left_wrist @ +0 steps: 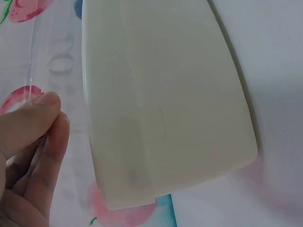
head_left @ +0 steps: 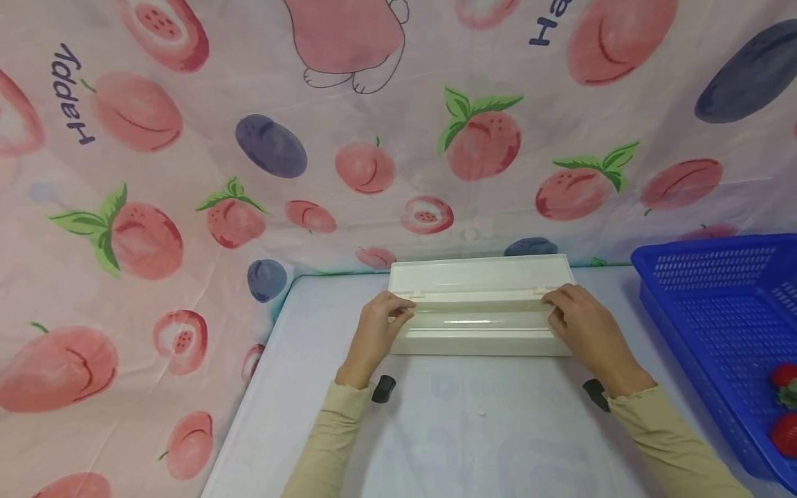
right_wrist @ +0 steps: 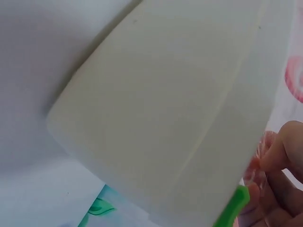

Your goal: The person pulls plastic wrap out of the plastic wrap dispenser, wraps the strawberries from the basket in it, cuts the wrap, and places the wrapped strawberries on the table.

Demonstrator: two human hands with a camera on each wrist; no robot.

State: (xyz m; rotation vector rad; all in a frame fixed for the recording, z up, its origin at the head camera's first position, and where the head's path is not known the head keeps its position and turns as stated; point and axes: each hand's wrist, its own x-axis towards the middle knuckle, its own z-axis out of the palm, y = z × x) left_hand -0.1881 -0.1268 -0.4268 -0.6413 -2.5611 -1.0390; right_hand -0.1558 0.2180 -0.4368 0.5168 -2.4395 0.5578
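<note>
A long cream-white cling film dispenser (head_left: 479,344) lies on the white table with its lid (head_left: 479,274) tilted up at the back. My left hand (head_left: 373,328) is at its left end, pinching clear plastic film (left_wrist: 32,71) between thumb and fingers. At the right end, my right hand (head_left: 588,328) pinches crinkled clear film (right_wrist: 260,149) the same way. The film spans between both hands over the dispenser's opening. In the right wrist view, a bright green piece (right_wrist: 233,207) shows at the dispenser's edge beside the fingers.
To the right stands a blue plastic basket (head_left: 685,346) with red strawberries (head_left: 784,432) in it. A fruit-printed cloth (head_left: 373,166) hangs behind the table (head_left: 473,436) and down its left side. Black wrist straps (head_left: 384,389) show beside the sleeves.
</note>
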